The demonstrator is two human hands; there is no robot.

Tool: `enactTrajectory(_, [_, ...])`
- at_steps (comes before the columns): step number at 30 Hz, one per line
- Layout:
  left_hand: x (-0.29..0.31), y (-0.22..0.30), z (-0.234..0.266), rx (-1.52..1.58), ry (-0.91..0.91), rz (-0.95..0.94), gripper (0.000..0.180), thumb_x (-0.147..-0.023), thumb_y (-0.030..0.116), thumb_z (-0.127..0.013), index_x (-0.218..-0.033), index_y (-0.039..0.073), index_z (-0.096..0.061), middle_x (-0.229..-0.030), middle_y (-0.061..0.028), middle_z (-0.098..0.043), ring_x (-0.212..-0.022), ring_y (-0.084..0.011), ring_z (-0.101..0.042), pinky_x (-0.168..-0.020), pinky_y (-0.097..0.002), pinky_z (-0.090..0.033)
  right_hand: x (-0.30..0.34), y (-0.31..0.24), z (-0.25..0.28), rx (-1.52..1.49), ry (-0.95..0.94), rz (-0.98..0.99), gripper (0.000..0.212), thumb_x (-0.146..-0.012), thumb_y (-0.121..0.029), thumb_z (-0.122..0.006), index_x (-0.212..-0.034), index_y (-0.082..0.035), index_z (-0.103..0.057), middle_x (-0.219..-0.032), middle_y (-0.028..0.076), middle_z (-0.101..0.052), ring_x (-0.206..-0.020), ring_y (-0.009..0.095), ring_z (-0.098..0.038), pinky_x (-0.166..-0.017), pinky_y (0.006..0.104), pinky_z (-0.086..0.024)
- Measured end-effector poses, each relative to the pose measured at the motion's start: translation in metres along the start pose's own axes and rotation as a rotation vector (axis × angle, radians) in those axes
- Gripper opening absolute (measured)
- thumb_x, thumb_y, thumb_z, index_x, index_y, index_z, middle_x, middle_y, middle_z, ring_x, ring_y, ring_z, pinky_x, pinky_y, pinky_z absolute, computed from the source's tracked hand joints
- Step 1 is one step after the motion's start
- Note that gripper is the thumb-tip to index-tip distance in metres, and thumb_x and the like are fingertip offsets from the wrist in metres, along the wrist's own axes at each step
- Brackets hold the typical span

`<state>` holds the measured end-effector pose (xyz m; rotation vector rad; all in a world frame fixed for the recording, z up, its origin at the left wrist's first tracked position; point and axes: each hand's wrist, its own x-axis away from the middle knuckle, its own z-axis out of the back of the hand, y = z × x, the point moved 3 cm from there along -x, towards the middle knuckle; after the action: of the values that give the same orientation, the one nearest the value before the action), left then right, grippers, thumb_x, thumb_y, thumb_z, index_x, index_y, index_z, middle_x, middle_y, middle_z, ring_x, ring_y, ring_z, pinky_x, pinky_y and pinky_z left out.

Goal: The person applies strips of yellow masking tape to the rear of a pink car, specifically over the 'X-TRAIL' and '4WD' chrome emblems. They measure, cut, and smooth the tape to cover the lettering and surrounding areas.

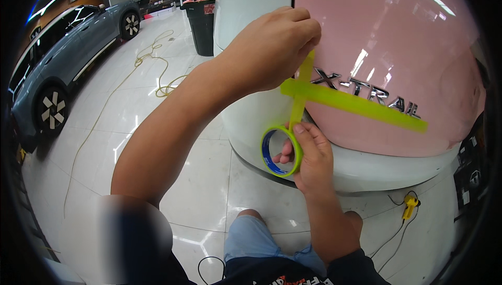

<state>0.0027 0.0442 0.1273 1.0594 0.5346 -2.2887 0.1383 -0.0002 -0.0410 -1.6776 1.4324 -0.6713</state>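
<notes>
My left hand (285, 39) is raised, its fingers closed at the upper end of a stretched yellow-green strip of masking tape (298, 108); the fingertips are partly hidden behind the hand. Below it my right hand (315, 154) grips the tape roll (298, 160), a yellow-green ring with a blue core, with the thumb on the strip where it leaves the roll. Between the hands the strip runs nearly upright, crossing a longer tape piece (361, 108) that lies on the pink car panel (355, 136). Chrome letters (368, 90) sit just above that longer piece.
White bodywork (238, 123) borders the pink panel on the left and below. A grey-blue car (83, 39) stands at the far left. A dark bin (200, 29) is behind my left arm. A yellow cord (141, 57) and a yellow corded tool (410, 206) lie on the tiled floor.
</notes>
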Motion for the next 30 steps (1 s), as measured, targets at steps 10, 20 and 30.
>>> enactTrajectory(10, [0.011, 0.002, 0.010, 0.054, -0.070, -0.068, 0.005, -0.094, 0.005, -0.060, -0.093, 0.001, -0.059, -0.090, -0.0136, -0.063, -0.083, -0.0346, -0.064, -0.073, -0.0421, -0.052, 0.000, -0.001, -0.002, 0.024, -0.005, 0.035, 0.024, -0.103, -0.022, -0.058, -0.110, 0.001, -0.062, -0.072, 0.007, -0.061, -0.057, 0.013, -0.059, -0.062, 0.0314, -0.057])
enactTrajectory(20, [0.005, -0.009, 0.008, 0.065, -0.019, -0.087, 0.005, -0.093, 0.005, -0.059, -0.093, 0.001, -0.058, -0.086, -0.0148, -0.063, -0.083, -0.0368, -0.062, -0.073, -0.0434, -0.050, -0.001, 0.003, -0.004, 0.082, 0.019, 0.081, 0.025, -0.105, -0.021, -0.054, -0.110, 0.002, -0.063, -0.068, 0.008, -0.061, -0.055, 0.014, -0.059, -0.063, 0.0362, -0.062])
enactTrajectory(30, [-0.007, -0.011, -0.005, -0.013, 0.017, -0.093, 0.006, -0.091, 0.006, -0.060, -0.089, 0.000, -0.059, -0.086, -0.0160, -0.064, -0.086, -0.0378, -0.063, -0.076, -0.0448, -0.050, 0.000, 0.003, -0.007, 0.077, 0.022, 0.095, 0.024, -0.104, -0.020, -0.057, -0.110, 0.002, -0.063, -0.071, 0.007, -0.061, -0.058, 0.014, -0.058, -0.064, 0.0325, -0.058])
